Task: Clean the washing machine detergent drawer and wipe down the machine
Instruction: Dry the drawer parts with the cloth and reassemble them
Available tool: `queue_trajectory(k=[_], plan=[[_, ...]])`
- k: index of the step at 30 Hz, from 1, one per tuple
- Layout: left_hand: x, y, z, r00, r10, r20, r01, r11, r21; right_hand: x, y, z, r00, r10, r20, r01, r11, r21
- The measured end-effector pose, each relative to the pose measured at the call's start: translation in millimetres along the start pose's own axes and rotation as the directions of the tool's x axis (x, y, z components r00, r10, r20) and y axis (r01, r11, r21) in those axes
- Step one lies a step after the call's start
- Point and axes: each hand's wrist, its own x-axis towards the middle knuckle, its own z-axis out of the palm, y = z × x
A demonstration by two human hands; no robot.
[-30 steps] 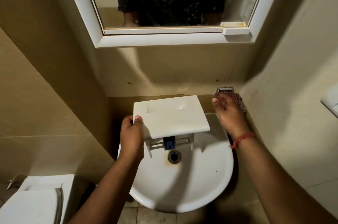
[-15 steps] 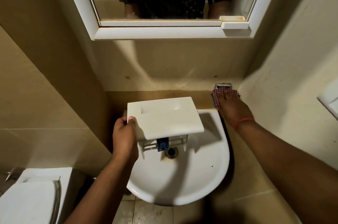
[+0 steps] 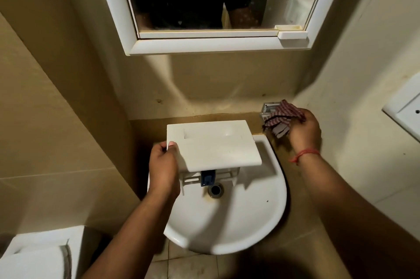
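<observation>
right hand [image 3: 304, 128]: was lying flat on the cloth [image 3: 281, 118] by the metal fitting [image 3: 269, 108] half a second ago, now it's pulled back a bit toward the person
cloth: bunched up in the fingers [image 3: 293, 127] now and lifted off the ledge, hanging just beside the fitting
detergent drawer [image 3: 211, 144]: pretty much the same spot over the sink [image 3: 250, 221], maybe drifted slightly

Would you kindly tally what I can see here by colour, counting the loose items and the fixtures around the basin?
White: 4: detergent drawer, sink, mirror frame, toilet
Red-and-white checked: 1: cloth
Chrome: 1: tap
Total: 6
</observation>
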Motion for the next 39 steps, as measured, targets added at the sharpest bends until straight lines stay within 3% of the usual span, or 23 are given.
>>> queue_trajectory(k=[1,3,4,7,10,13,19,26,34,39], plan=[[0,2,-1,1.0,-0.001,0.012,0.001,1.0,0.0,-7,-1,2,0.996,0.092,0.007,-0.092,0.967,0.238],[1,4,-6,0.999,0.002,0.039,-0.002,1.0,0.009,-24,-3,3,0.976,0.172,0.138,-0.219,0.711,0.668],[1,5,-9,0.999,0.003,0.052,-0.004,1.0,0.02,-36,-5,1,0.962,0.159,0.222,-0.273,0.576,0.771],[-1,5,-18,0.996,-0.005,0.084,0.002,0.999,0.045,-70,-5,-5,0.902,0.169,0.398,-0.432,0.298,0.851],[-6,5,-27,0.996,-0.004,0.095,0.0,0.999,0.049,-95,5,-9,0.858,0.205,0.471,-0.508,0.205,0.837],[-14,5,-36,0.996,0.0,0.086,-0.003,1.0,0.029,-107,7,-4,0.839,0.196,0.509,-0.544,0.261,0.797],[-41,12,-59,0.997,0.061,-0.036,-0.061,0.998,-0.015,-113,-5,14,0.825,0.232,0.516,-0.555,0.504,0.661],[-94,15,-104,0.959,0.104,-0.264,-0.124,0.991,-0.058,-147,-30,18,0.75,0.102,0.653,-0.565,0.612,0.553],[-183,3,-200,0.825,0.033,-0.564,-0.111,0.988,-0.104,-250,-53,41,0.577,-0.035,0.816,-0.522,0.753,0.401],[-238,0,-283,0.671,0.054,-0.739,-0.155,0.986,-0.068,-351,-70,55,0.381,-0.056,0.923,-0.655,0.688,0.312]])
